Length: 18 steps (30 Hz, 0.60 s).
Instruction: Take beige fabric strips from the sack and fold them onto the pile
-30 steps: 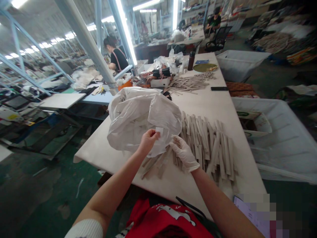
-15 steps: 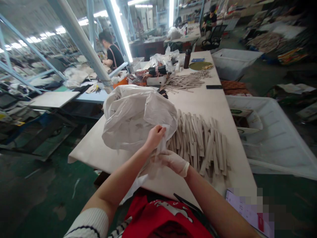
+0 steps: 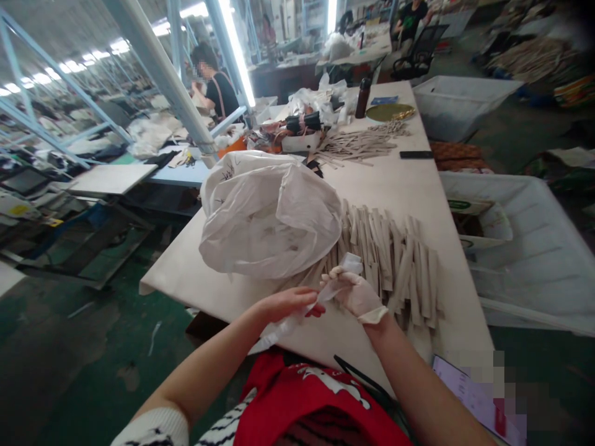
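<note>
A long strip of translucent white plastic (image 3: 288,327) runs slantwise between my hands near the front of the table. My bare left hand (image 3: 295,303) is loosely closed around its middle, with the strip passing between the fingers. In my right hand (image 3: 357,296), which wears a pale thin glove, the strip's upper part is pinched, and a folded end sticks out above the fingers. Just beyond sits a large white plastic bag (image 3: 269,217), its mouth open; what lies inside is hard to make out. Several beige fabric strips (image 3: 395,260) lie in a row beside my right hand.
More thin beige strips (image 3: 362,144), a dark bottle (image 3: 363,98) and a round tray (image 3: 388,112) are farther up the table (image 3: 372,183). White plastic bins (image 3: 534,248) stand along its right side. A phone (image 3: 465,390) lies at the lower right. A person (image 3: 218,90) sits at the left back.
My left hand has come down off the bag's rim. Both hands now hold the plastic strip apart from the bag, the right one farther right. The view has shifted slightly.
</note>
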Each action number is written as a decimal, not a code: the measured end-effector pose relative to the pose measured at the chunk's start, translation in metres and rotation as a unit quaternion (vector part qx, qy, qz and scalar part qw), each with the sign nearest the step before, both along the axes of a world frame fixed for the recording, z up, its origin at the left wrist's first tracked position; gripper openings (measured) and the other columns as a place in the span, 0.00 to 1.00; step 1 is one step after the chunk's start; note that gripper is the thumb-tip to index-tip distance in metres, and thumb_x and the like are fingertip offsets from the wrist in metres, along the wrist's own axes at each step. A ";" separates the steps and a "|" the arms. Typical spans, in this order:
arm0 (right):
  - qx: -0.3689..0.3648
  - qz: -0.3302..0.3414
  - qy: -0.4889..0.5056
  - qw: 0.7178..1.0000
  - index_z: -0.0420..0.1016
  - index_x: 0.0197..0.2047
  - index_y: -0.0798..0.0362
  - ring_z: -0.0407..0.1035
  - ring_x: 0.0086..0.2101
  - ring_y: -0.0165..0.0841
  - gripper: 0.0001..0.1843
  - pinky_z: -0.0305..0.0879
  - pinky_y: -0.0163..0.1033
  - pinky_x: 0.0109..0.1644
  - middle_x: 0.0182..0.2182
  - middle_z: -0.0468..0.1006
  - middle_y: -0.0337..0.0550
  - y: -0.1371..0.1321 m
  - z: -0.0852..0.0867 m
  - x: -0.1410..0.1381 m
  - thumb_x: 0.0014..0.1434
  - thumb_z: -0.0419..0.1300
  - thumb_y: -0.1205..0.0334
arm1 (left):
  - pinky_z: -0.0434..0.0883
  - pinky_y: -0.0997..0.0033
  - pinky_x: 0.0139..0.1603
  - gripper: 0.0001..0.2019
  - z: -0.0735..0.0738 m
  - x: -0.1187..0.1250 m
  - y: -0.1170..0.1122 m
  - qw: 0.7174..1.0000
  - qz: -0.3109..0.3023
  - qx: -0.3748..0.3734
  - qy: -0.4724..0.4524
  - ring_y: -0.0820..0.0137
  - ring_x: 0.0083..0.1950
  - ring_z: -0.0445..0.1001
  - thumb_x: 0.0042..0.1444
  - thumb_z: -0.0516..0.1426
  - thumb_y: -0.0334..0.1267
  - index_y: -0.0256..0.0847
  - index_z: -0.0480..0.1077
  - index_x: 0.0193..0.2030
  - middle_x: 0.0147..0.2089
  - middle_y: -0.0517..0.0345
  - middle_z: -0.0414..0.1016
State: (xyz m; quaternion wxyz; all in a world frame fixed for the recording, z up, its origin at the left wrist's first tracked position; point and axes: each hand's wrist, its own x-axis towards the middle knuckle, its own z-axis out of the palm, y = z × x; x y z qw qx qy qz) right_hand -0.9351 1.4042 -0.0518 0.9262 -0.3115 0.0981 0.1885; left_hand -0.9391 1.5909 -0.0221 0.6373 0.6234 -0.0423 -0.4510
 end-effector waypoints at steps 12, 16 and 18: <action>0.023 0.006 0.010 1.000 0.64 0.24 0.50 0.45 0.12 0.22 0.09 0.55 0.30 0.22 0.10 0.47 0.26 -0.014 -0.017 0.003 0.54 0.57 0.60 | 0.57 0.77 0.22 0.19 0.007 -0.047 0.043 0.980 0.052 0.150 -0.121 0.78 0.20 0.55 0.52 0.51 0.51 0.36 0.70 0.31 0.17 0.67 0.55; -0.018 0.091 0.021 0.995 0.66 0.25 0.53 0.39 0.12 0.20 0.12 0.43 0.28 0.17 0.10 0.47 0.25 -0.005 -0.013 -0.010 0.52 0.59 0.54 | 0.61 0.68 0.42 0.11 0.025 -0.029 0.035 0.906 0.123 0.243 -0.325 0.67 0.40 0.64 0.55 0.51 0.42 0.42 0.72 0.33 0.35 0.55 0.68; -0.034 0.143 0.019 0.989 0.68 0.27 0.55 0.41 0.12 0.19 0.14 0.43 0.28 0.16 0.13 0.57 0.29 0.012 -0.014 -0.024 0.50 0.60 0.52 | 0.55 0.63 0.52 0.08 0.031 -0.023 0.017 0.848 0.116 0.277 -0.437 0.63 0.50 0.60 0.55 0.52 0.38 0.46 0.73 0.35 0.46 0.55 0.68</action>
